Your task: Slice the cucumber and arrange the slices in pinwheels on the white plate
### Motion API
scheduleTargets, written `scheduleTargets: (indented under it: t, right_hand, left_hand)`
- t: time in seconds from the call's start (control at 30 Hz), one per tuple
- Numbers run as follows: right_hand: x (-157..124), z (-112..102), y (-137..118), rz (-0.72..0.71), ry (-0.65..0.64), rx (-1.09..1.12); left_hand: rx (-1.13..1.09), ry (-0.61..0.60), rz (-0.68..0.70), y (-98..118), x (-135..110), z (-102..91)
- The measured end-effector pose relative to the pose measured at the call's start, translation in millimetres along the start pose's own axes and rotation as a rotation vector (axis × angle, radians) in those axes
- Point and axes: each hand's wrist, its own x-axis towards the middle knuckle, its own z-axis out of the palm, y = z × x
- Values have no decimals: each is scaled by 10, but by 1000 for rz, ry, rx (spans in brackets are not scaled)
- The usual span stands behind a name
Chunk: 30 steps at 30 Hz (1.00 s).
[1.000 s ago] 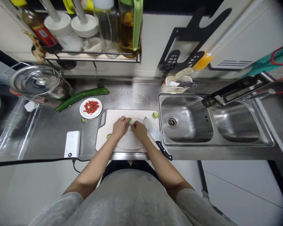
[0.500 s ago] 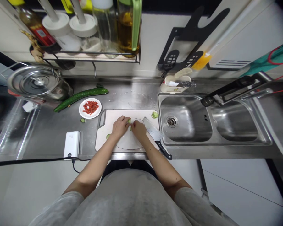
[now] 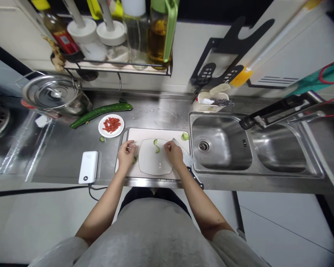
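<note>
- While both hands rest over the cutting board point(image 3: 144, 134), the left hand point(image 3: 126, 154) covers its left part and the right hand point(image 3: 174, 154) its right part.
- Plate point(image 3: 155, 167): white, lying flat on the middle of the cutting board, between the 2 hands.
- Cucumber slices point(image 3: 157, 149): 2 pieces lie on the plate, on the half toward the far edge of the cutting board, close together.
- Left hand: fingers curled, with the fingertips just beside the plate's left edge. Contact with the plate cannot be confirmed, and whether the fingers pinch anything cannot be told.
- Loose slice point(image 3: 134, 160): lies on the cutting board between the left hand and the plate, partly covered by the hand.
- Right hand: fingers bent at the plate's right edge. Whether it is grasping or released cannot be told. It lies over the knife blade.
- Knife point(image 3: 188, 159): the blade lies on the right part of the cutting board, and the black handle extends past its near-right corner.
- Slice stack point(image 3: 185, 136): at the far-right corner of the cutting board.
- Power bank point(image 3: 88, 167): on the counter left of the cutting board, with a cable attached.
- Round dish point(image 3: 111, 125): holds red pieces and stands just beyond the cutting board's far-left corner. The whole cucumber point(image 3: 102, 113) lies farther out.
- Sink point(image 3: 221, 155): directly right of the cutting board.
</note>
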Motion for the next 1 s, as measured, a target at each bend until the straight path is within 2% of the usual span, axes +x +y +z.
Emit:
scheduleTargets:
  t: [0.13, 0.27, 0.4, 0.53, 0.8, 1.0]
  right_hand:
    - [-114, -22, 149, -61, 63, 44]
    - [-243, -26, 241, -84, 88, 96]
    - [-347, -31, 229, -102, 93, 125]
    - [-395, -22, 190, -122, 78, 115]
    - [-456, 23, 114, -154, 54, 105]
    - [-566, 53, -127, -219, -30, 131]
  left_hand:
    - [18, 2, -60, -199, -215, -208]
    - [233, -86, -38, -270, -375, -351]
    - [411, -167, 51, -249, -464, -371]
    - [471, -148, 71, -234, -496, -328]
    - [428, -94, 56, -245, -509, -296]
    - [190, -124, 53, -206, -483, -351]
